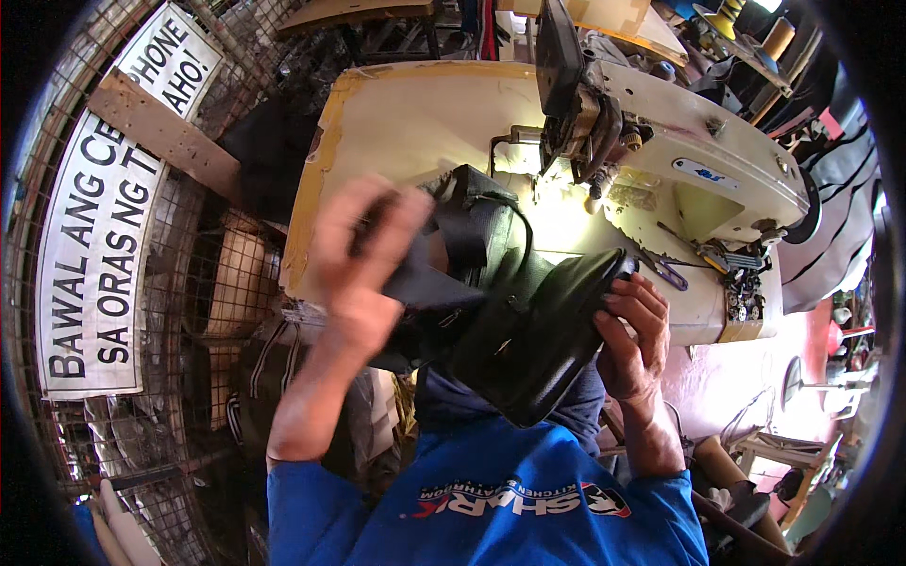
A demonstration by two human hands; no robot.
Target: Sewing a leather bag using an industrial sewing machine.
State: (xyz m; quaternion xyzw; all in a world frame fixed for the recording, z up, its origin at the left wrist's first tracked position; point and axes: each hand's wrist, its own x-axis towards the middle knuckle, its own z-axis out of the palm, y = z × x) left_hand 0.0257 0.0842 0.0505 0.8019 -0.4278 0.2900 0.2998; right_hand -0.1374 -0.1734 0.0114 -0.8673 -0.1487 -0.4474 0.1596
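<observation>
A black leather-like bag (528,340) lies across the front edge of the sewing machine table and over my lap, its rounded end towards me. A narrow strap or strip loops up from its far part. My right hand (640,330) is closed around the bag's right edge, thumb on the near side. On the left, my left hand (363,269) is raised beside the dark flap (429,274) of the bag. It is smeared by motion, so its grip and any contact with the flap are unclear. Beyond the bag stands the sewing machine (689,141), its lamp lighting the needle area.
A pair of scissors (668,272) with bluish handles lies right of the bag on the pale table (406,123). Wire mesh (212,274) with a white sign (99,255) borders the left. Thread cones (725,21) stand at the far right.
</observation>
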